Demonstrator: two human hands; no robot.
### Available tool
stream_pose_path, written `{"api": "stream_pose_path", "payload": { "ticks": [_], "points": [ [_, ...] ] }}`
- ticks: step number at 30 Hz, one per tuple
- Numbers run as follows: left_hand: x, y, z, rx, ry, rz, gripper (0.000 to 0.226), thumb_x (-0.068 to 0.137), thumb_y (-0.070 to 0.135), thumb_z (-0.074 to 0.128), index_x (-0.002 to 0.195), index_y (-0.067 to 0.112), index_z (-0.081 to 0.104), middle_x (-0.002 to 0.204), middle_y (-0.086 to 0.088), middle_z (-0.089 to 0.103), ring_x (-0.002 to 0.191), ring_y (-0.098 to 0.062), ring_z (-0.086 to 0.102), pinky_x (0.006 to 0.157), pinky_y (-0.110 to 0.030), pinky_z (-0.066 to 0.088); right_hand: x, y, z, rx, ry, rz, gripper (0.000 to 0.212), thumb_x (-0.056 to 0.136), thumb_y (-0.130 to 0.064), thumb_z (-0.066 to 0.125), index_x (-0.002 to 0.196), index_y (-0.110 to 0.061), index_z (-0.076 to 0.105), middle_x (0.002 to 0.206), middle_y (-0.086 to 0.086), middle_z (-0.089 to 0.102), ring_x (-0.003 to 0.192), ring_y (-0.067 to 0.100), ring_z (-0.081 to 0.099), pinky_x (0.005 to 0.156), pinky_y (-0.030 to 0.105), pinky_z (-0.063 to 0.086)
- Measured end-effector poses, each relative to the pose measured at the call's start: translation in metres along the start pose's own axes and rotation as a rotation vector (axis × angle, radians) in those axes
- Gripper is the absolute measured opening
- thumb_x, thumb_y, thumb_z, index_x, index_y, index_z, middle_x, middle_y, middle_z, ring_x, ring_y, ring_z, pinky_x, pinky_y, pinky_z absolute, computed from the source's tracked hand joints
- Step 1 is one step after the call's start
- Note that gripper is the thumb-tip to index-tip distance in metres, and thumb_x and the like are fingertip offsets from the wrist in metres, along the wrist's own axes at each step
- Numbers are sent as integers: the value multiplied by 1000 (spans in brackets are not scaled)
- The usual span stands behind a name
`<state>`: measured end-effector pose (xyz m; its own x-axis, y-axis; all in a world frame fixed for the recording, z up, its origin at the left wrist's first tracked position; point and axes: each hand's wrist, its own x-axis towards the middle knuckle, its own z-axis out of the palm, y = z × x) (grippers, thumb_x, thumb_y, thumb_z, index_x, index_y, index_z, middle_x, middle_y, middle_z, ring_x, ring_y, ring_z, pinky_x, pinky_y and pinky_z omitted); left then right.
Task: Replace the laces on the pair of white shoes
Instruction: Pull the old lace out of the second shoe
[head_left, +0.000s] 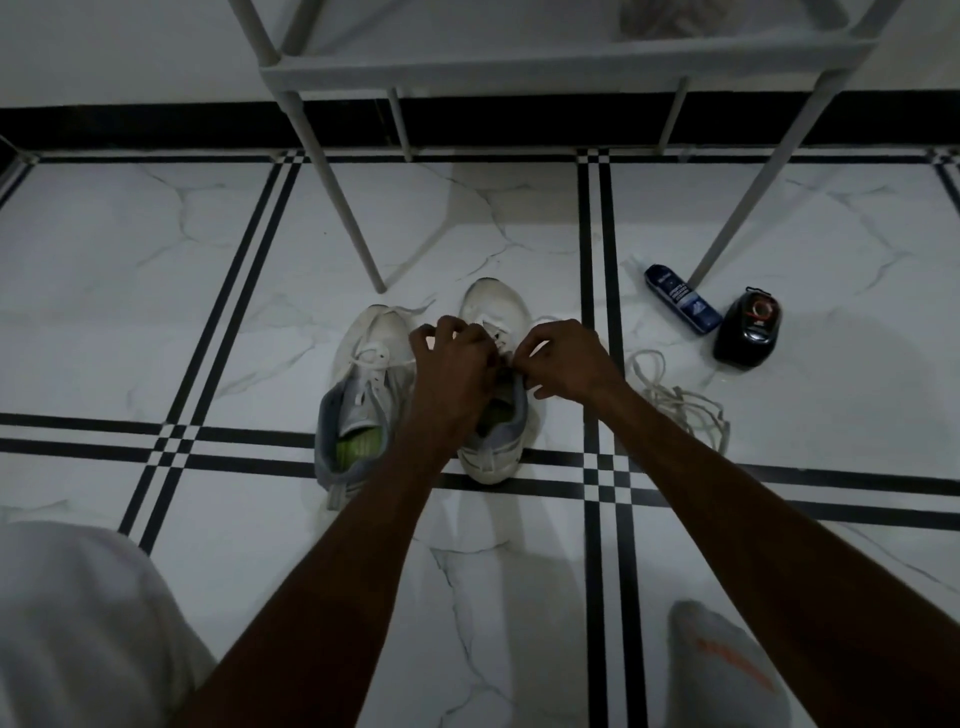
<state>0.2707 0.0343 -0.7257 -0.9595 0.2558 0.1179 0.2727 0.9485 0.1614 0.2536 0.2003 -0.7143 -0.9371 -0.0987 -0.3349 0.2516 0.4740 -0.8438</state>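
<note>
Head view: two white shoes are seen side by side on the tiled floor (156, 312), toes pointing away, and the right shoe (493, 405) is taken here as the landmark. Just beside it on its left stands the left shoe (363, 395), a white lace still threaded through its upper eyelets. Over the landmark's tongue both hands are brought close together: the left hand (457, 358) is curled with its fingertips pinched on what is judged to be the lace, and the right hand (563, 358) is likewise pinched at the same spot; the lace itself between them is mostly hidden. To the landmark's right one loose lace (675, 400) lies in a tangle, and further right and beyond it a dark blue tube (682, 305) and a black shoe-polish sponge (748, 328) are laid near a white rack leg (727, 223). The laces are judged light, limp and easily snagged, best taken at the stiff tips; the shoes are light, soft in the upper, and best steadied at the heel collar
</note>
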Motion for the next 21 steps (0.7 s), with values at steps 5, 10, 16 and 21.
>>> {"api": "stream_pose_path", "payload": {
  "ticks": [5,10,16,21],
  "points": [
    [0,-34,-20,-513,628,-808,10,96,15,56,99,11,64,103,-8,65,103,-27,60,78,-17,29,-1,2,-4,64,60,58,12,83,-11,76,87,-1,71,78,18,74,71,27,75,64,44,63],
    [-7,-28,-23,-420,418,-490,45,84,18,65,127,14,53,128,-10,55,121,-28,46,94,-39,40,2,3,-3,-6,35,3,13,83,-16,75,83,-5,71,73,15,73,69,28,74,63,46,63],
    [-2,1,0,-85,-18,-9,25,93,31,64,113,18,74,134,0,59,131,-28,38,102,-44,31,3,0,-2,-27,-8,4,15,83,-21,77,86,-7,71,75,14,74,70,25,74,65,43,63],
    [0,-43,-21,-536,587,-687,17,93,28,63,94,11,68,99,-9,69,100,-29,61,90,-37,48,2,3,-3,42,28,57,12,83,-14,77,85,-4,70,78,20,73,72,31,74,65,46,63]
  ]
}}
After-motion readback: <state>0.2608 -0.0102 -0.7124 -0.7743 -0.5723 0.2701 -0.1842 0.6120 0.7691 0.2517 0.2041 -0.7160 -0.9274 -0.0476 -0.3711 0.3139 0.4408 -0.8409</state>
